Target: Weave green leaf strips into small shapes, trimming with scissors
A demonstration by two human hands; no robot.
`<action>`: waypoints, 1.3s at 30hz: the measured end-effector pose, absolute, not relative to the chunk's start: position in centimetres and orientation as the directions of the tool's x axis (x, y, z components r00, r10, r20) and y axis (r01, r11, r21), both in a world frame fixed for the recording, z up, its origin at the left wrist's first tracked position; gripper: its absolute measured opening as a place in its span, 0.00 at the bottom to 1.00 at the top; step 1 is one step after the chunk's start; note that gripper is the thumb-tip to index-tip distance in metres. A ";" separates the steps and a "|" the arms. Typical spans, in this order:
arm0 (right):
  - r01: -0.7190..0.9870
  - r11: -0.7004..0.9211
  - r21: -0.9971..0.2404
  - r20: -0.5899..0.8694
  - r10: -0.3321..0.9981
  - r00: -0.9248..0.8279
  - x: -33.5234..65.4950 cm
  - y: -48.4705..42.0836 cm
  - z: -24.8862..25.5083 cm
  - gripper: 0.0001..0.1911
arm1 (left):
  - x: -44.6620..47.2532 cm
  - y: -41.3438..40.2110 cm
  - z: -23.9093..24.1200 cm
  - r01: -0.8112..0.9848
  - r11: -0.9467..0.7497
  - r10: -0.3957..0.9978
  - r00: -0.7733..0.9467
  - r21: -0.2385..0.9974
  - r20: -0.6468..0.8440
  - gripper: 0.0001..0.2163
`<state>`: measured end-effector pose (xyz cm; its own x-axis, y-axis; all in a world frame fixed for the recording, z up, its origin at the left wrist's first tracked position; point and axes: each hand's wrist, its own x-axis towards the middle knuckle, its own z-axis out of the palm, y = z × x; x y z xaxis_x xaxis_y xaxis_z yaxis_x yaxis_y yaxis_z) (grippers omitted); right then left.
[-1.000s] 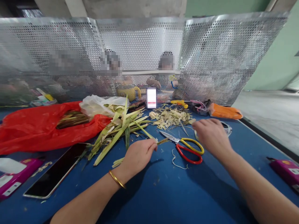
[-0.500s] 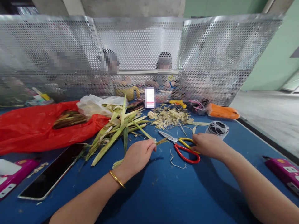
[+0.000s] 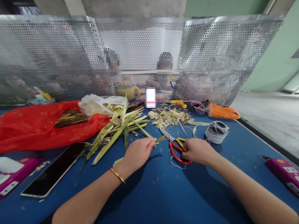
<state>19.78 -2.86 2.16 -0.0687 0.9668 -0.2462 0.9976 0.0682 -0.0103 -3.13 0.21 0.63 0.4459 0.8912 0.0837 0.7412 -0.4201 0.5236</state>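
Between the fingertips of my left hand (image 3: pixel 139 152) is pinched a thin dried leaf strip (image 3: pixel 161 139), its brownish end sticking out to the right. My right hand (image 3: pixel 198 151) is closed around the handles of a pair of scissors (image 3: pixel 174 145), one loop red and the other yellow. The metal blades point up and left, near the strip's free end. Left of my hands spreads a heap of pale green leaf strips (image 3: pixel 112 137). A pile of small leaf scraps (image 3: pixel 171 115) lies beyond the scissors. Beside my right hand stands a spool of white thread (image 3: pixel 217 132).
A red plastic bag (image 3: pixel 30 124) with dried leaves and a black phone (image 3: pixel 54 171) are at left. Farther back lie an orange packet (image 3: pixel 223 111) and a yellow tool (image 3: pixel 178 103). A perforated metal screen (image 3: pixel 142 40) closes the back, with people behind it.
My right hand has moved left and slightly toward me, shifting the scissors' handles left and uncovering the thread spool. My left hand keeps its pinch, nearly in place.
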 end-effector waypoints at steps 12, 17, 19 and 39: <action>0.958 0.194 -0.212 -0.073 0.974 -0.214 23.8 -0.3 1.4 0.05 | -3.2 0.4 0.9 0.738 -0.409 0.897 0.434 0.537 0.087 0.15; 0.934 0.251 -0.256 -0.105 0.953 -0.285 22.5 0.0 -0.2 0.02 | -3.2 0.3 1.0 0.701 -0.389 0.899 0.431 0.598 0.080 0.14; 0.932 0.264 -0.248 -0.105 0.949 -0.296 22.3 -0.2 -0.2 0.03 | -3.2 0.3 1.1 0.684 -0.375 0.901 0.428 0.626 0.072 0.14; 0.732 0.675 -0.087 0.182 0.733 -0.655 17.1 -4.9 0.7 0.09 | -0.2 1.0 0.9 0.221 0.312 0.746 0.545 0.924 -0.383 0.09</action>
<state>17.10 -4.90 0.71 -0.6550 0.7334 0.1818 0.7323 0.6754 -0.0865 -0.21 0.99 0.88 0.5447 0.7463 -0.3825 0.2210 0.3123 0.9239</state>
